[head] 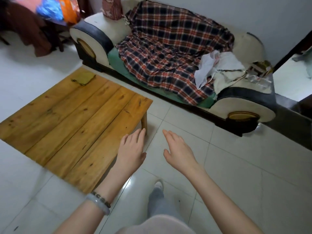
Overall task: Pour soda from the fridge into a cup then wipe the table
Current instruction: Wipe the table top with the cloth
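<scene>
Head view, left hand (132,147), right hand (179,149), empty, flat

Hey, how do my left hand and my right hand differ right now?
The left hand has two bracelets at its wrist; the right hand has a bare wrist. The left hand shows at the edge of the table; the right hand shows over floor tiles, farther from the table. Both are open, palms down, fingers fairly straight, holding nothing.
</scene>
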### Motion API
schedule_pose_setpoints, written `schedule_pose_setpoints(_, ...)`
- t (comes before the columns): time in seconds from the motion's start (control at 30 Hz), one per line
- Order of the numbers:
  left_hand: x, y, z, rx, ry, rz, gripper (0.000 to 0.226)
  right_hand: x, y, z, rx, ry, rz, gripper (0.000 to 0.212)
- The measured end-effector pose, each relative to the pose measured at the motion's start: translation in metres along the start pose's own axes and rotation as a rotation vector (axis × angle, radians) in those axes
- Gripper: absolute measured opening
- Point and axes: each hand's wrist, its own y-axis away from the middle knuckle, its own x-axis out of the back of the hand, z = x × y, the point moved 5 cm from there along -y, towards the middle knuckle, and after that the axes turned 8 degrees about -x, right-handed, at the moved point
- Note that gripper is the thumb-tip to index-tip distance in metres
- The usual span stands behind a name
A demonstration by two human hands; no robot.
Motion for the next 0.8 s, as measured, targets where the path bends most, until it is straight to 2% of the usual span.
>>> schedule_pose_setpoints(0.2, 0.009, -0.093, -0.020, 0.158, -0.023, 0.018, 0.090, 0.026, -0.106, 0.018, 0.181, 0.023, -0.044, 0.065)
schedule_pose_setpoints(0.4, 0.010, -0.141, -0.045, 0.297, -0.057, -0.018, 0.092, 0.038, -0.182, 0.021, 0.284, 0.028, -0.072, 0.067)
schedule_pose_setpoints(0.5, 0.006, -0.176, -0.068, 0.390, -0.053, -0.005, 0.093, 0.034, -0.238, 0.019, 0.336, 0.034, -0.147, 0.066)
schedule_pose_setpoints(0.6, 0.014, -0.185, -0.076, 0.425, -0.041, 0.003, 0.092, 0.036, -0.256, 0.012, 0.367, 0.052, -0.136, 0.067)
schedule_pose_setpoints(0.8, 0.020, -0.238, -0.140, 0.546, -0.029, 0.078, 0.085, 0.030, -0.345, -0.022, 0.475, 0.070, -0.152, 0.069)
